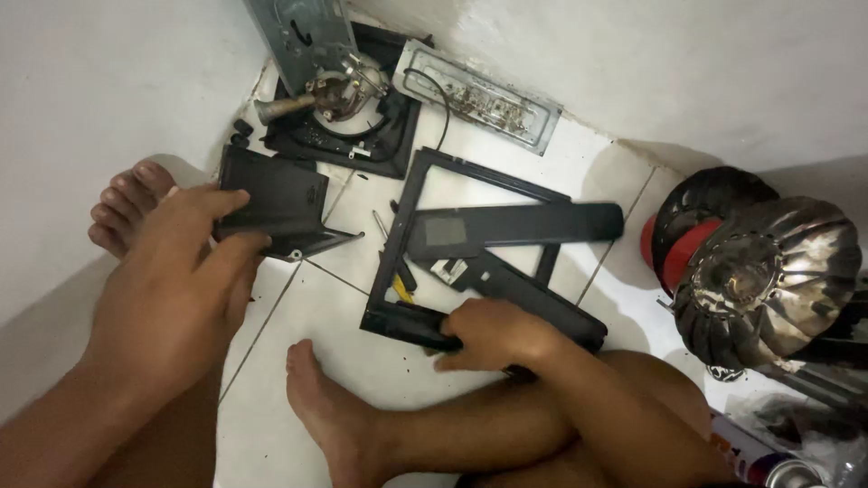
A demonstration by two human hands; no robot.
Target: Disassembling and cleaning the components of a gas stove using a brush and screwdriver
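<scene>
- At the far left, the left hand (176, 280) grips a black plastic panel (276, 203) by its near left edge, thumb on top and fingers curled under, holding it just above the white tiled floor (316, 316).
- Beyond the panel, at the far wall, a black square tray-like base (384, 145) holds a metal motor part (334, 90) with a shaft and loose wires; a grey metal plate (298, 32) leans over it.
- Just right of that base lies a silver metal housing (479, 99) holding what looks like a small circuit strip, though the view is too blurred to be sure.
- In the middle, a black rectangular frame (407, 235) lies flat on the floor, with a long black bar (515, 226) across it.
- The right hand (493, 334) clasps the frame's near edge, fingers wrapped over it, well apart from the left hand.
- At the right stand a sooty metal fan wheel (768, 271) and a red and black wheel (687, 226), with a spray can (759, 456) near them.
</scene>
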